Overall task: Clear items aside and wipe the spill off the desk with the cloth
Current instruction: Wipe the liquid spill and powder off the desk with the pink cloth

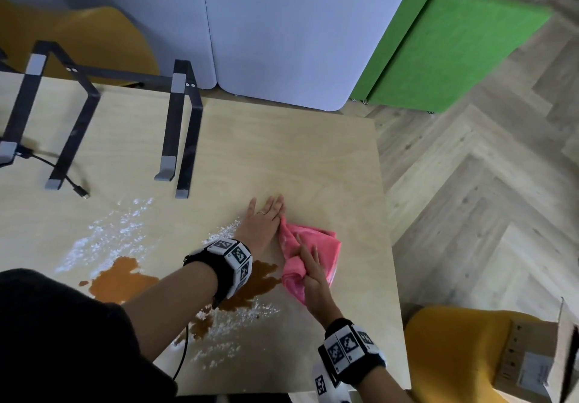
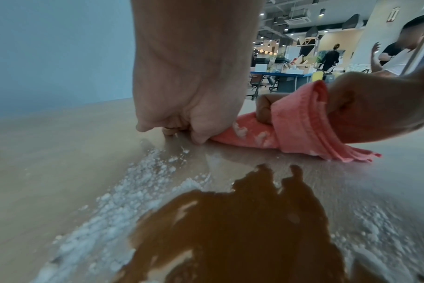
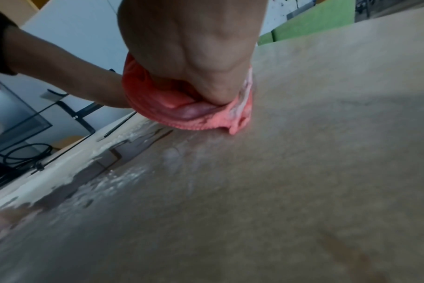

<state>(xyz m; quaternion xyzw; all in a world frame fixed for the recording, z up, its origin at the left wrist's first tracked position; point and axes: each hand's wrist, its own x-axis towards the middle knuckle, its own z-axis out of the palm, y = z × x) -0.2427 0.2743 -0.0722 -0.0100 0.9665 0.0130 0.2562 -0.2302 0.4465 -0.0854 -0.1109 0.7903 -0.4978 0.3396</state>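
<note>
A pink cloth (image 1: pixel 318 244) lies bunched on the wooden desk (image 1: pixel 313 158) near its right edge. My right hand (image 1: pixel 307 250) grips a fold of it, thumb under and fingers over; white powder clings to the cloth (image 2: pixel 300 124). My left hand (image 1: pixel 266 208) lies flat on the desk, fingers straight, its edge touching the cloth's left corner. A brown liquid spill (image 1: pixel 120 280) spreads under my left forearm, and part of the spill (image 2: pixel 230 229) shows close up. White powder (image 1: pixel 119 230) is scattered around it. In the right wrist view my right hand (image 3: pixel 194 63) presses the cloth (image 3: pixel 182 116) down.
Two black laptop stands (image 1: pixel 181 127) (image 1: pixel 53 114) stand at the back left, with a loose cable plug (image 1: pixel 80 189) in front. A black cable (image 1: pixel 184 349) hangs by my left arm. Yellow chair (image 1: pixel 454 358) and cardboard box (image 1: pixel 529 355) sit right of the desk edge (image 1: pixel 390 224).
</note>
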